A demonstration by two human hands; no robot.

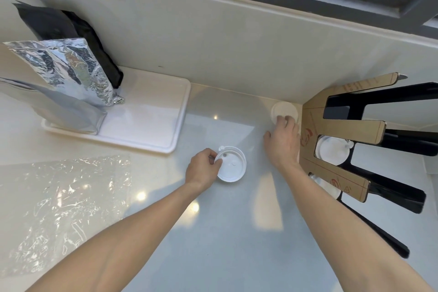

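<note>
The step in hand looks like capping a drink. The left grip (pixel 202 168) pinches the rim of a white lid (pixel 233 165), held at the middle of the bench (pixel 237 244). The right grip (pixel 282 140) is wide, thumb spread aside, with its fingertips on the near rim of a cream cup (pixel 283 109) at the bench's back edge, just beside the cardboard carrier (pixel 341 129).

The next move probably calls for closing round that cup, drawing it toward the middle and pressing the lid on level.

Counted:
- One loose lid
- One cream cup
- Two lidded cups (pixel 333 152) seated in the carrier at the right edge
- Three pouches (pixel 71 71) on one white tray (pixel 154 130) at the back left
- One clear plastic sheet (pixel 64 206) toward the front left
</note>
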